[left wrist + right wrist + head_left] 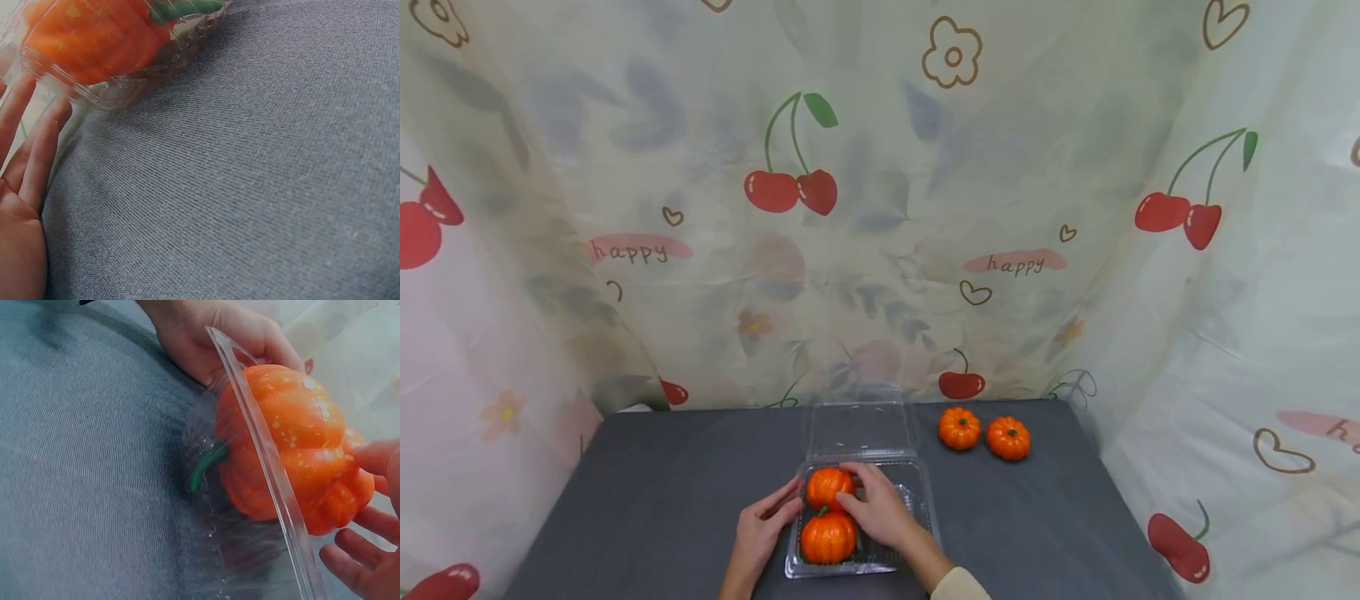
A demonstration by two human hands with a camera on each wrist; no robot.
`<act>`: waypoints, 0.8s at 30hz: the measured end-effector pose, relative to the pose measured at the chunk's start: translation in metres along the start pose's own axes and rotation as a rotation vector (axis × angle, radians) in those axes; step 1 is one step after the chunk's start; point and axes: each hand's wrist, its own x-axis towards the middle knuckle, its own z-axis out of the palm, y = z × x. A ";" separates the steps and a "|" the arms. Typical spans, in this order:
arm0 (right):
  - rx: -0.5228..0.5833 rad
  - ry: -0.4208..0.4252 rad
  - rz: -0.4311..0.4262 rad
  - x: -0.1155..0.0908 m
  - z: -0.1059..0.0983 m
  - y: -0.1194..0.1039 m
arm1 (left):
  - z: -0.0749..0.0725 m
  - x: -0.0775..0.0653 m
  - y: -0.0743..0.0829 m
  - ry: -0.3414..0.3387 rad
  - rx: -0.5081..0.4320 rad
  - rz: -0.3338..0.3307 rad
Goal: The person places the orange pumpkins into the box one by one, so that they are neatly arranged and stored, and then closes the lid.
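Observation:
A clear plastic clamshell box [892, 569] stands unlatched, its transparent lid [859, 427] tipped back. Two orange toy pumpkins with green stems sit along its left side: a near pumpkin [827, 539] and a far pumpkin [828, 487]. My right hand [880, 510] reaches into the box and holds the far pumpkin at its right side between thumb and fingers. Outside the left wall, my left hand [762, 527] touches the box with fairly straight fingers. In the left wrist view, an orange pumpkin [94, 40] shows through the plastic, above the fingertips [60, 111].
Two more small orange pumpkins, a left one [959, 428] and a right one [1008, 438], lie at the back right of the dark grey table [670, 492]. A curtain [880, 250] printed with cherries and hearts encloses the back and both sides.

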 end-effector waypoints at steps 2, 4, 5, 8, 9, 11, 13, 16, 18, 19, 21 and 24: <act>-0.018 -0.008 -0.007 0.000 -0.002 0.000 | 0.000 0.001 0.000 -0.005 -0.003 -0.009; -0.042 -0.018 -0.008 0.001 -0.004 0.000 | 0.000 0.001 -0.001 -0.008 -0.004 -0.010; -0.052 -0.024 -0.006 0.001 -0.006 0.000 | 0.000 0.001 -0.001 -0.009 -0.006 -0.013; -0.076 -0.042 -0.007 0.002 -0.011 0.000 | 0.000 0.002 -0.002 -0.006 -0.015 -0.012; -0.083 -0.047 -0.010 0.002 -0.013 0.000 | 0.000 0.002 -0.002 -0.005 -0.018 -0.011; -0.104 -0.050 -0.028 0.002 -0.017 -0.001 | -0.001 0.002 -0.002 -0.003 -0.024 -0.011; -0.135 -0.048 -0.048 0.003 -0.020 -0.001 | -0.001 0.002 -0.002 -0.006 -0.026 -0.010; -0.174 -0.051 -0.061 0.002 -0.026 -0.004 | -0.001 0.002 0.000 -0.003 -0.015 -0.019; -0.202 -0.058 -0.060 0.002 -0.030 -0.005 | -0.001 0.001 0.001 0.000 -0.006 -0.028; -0.213 -0.061 -0.059 0.001 -0.031 -0.005 | -0.001 0.001 0.001 0.000 -0.001 -0.029; -0.248 -0.062 -0.063 0.000 -0.034 -0.005 | 0.000 0.001 0.001 0.004 -0.001 -0.032; -0.296 -0.063 -0.072 -0.002 -0.037 -0.003 | 0.000 0.001 -0.001 0.003 -0.002 -0.036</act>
